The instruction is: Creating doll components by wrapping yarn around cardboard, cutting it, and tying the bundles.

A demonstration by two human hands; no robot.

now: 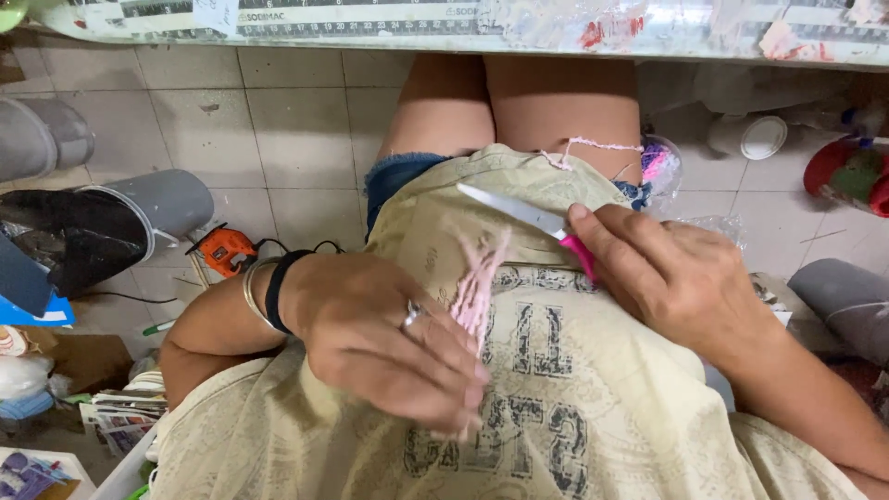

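**Seated Worker: Pink Yarn Bundle and Scissors Held at the Lap**

1. Position. The person sits at a table whose edge [444,37] carries a measuring strip and runs across the top of the head view. Both hands work below that edge, against the front of a cream printed T-shirt [556,407].

2. Left hand. The left hand [389,338] lies flat-to-curled over the shirt, fingers pointing toward the person's right. It grasps the lower end of a pale pink yarn bundle [480,282] between fingers and thumb; the exact pinch point is hidden by the fingers. A ring sits on one finger, and a black band and thin bangles [264,292] circle the wrist.

3. Right hand. The right hand [671,278] is closed around the pink handle of a pair of scissors [523,218]. The index finger extends along the tool. The metal blades point toward the person's left and appear closed, though a slight gap cannot be ruled out.

4. Work item location. The yarn bundle stands roughly upright from the left hand, with loose strands fanning at the top. Its upper end lies just beside and below the scissor blades; contact cannot be confirmed.

5. Surroundings. A second pink strand [593,145] rests across the thigh near the shirt hem. On the tiled floor, an orange power tool [224,248] lies near a grey pipe section [167,199].
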